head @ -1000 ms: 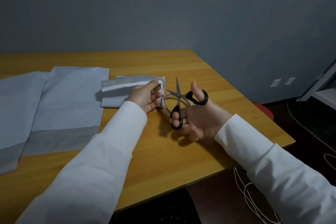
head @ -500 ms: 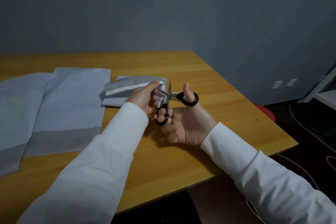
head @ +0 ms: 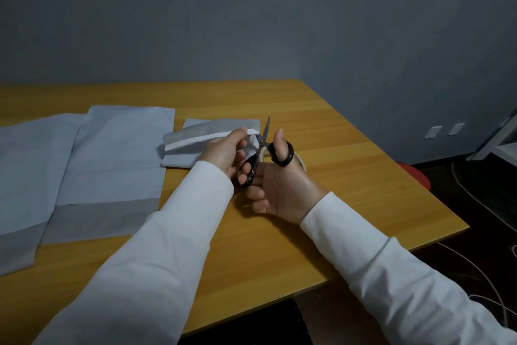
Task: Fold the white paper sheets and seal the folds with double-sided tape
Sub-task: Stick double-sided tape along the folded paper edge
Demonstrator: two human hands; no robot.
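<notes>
My right hand [head: 282,185] holds the scissors [head: 261,153]: the thumb passes through one black loop, the other fingers [head: 253,193] curl through and below the second loop. The blades point up and away from me and stand almost closed. My left hand [head: 223,153] pinches the end of a white tape strip [head: 207,139] that runs along the raised flap of the folded paper sheet [head: 195,134]; the scissor blades sit just beside that pinch. The folded sheet lies on the worktop [head: 335,134] directly beyond my left hand. The tape roll [head: 300,162] rests on the worktop behind my right hand, mostly hidden. Two more white paper sheets [head: 117,160] lie flat to the left, overlapping, each with a grey band along its near edge.
</notes>
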